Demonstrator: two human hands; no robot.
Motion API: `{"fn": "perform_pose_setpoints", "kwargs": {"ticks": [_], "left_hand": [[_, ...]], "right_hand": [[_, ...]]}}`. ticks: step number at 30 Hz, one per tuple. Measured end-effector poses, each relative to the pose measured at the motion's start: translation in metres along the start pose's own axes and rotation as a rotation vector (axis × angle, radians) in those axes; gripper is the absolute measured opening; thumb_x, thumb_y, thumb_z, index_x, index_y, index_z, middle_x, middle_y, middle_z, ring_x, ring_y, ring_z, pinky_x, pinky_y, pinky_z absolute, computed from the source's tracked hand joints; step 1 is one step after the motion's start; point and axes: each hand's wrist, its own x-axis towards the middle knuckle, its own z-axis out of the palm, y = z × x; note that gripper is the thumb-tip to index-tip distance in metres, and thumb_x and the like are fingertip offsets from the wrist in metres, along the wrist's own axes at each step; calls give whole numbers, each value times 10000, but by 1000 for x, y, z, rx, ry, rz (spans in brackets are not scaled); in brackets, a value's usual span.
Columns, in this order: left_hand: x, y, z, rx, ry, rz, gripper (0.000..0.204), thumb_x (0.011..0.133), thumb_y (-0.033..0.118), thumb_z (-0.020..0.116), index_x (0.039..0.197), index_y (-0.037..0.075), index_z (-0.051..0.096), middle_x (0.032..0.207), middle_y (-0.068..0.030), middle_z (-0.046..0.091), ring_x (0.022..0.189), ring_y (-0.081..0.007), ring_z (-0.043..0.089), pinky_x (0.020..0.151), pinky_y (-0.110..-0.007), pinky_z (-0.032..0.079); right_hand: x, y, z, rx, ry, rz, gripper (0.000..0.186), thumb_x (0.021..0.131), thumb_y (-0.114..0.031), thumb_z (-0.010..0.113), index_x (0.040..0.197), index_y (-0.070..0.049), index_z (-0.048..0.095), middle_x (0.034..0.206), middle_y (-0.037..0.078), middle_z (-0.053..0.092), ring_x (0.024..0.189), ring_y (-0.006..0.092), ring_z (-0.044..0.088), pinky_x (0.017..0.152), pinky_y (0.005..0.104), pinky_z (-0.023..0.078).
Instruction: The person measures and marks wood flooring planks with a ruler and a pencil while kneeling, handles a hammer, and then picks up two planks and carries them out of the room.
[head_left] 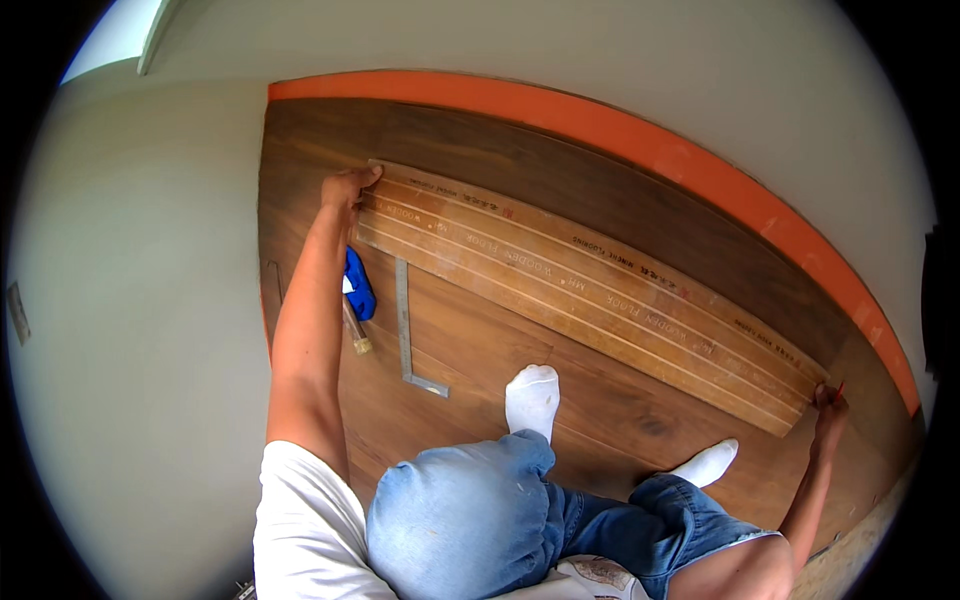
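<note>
A long wooden floorboard (590,290) lies slantwise in front of me, its light, grooved, printed underside facing up. Gripping its left end is my left hand (348,188), with the thumb over the edge and the other fingers mostly hidden. At the far right end my right hand (830,408) closes on the board's corner. A thin red thing, maybe a pencil (840,390), sticks up from that hand. Below the board's left end lie a metal square (404,320) and a blue object (358,288) with a wooden handle-like piece (355,335) beside it.
Brown wooden flooring (450,320) spreads beneath. An orange strip (600,130) runs along the base of the far wall (560,50). Another wall (170,300) stands close on the left. My feet in white socks (532,400) rest on the floor near the board.
</note>
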Motion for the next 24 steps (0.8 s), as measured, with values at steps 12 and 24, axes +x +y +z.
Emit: {"fn": "perform_pose_setpoints", "kwargs": {"ticks": [12, 24], "left_hand": [[137, -68, -124, 164, -134, -120, 682, 848, 456, 847, 1419, 160, 620, 1304, -5, 668, 1178, -210, 583, 986, -423, 433], [173, -85, -76, 195, -282, -37, 402, 874, 423, 831, 1141, 151, 705, 970, 27, 642, 866, -126, 548, 706, -308, 432]], "right_hand": [[12, -42, 26, -88, -185, -43, 177, 977, -193, 706, 894, -37, 688, 846, 26, 666, 772, 110, 595, 674, 326, 499], [-9, -58, 32, 79, -38, 158, 189, 939, -120, 763, 920, 66, 736, 814, 111, 726, 752, 191, 689, 718, 342, 579]]}}
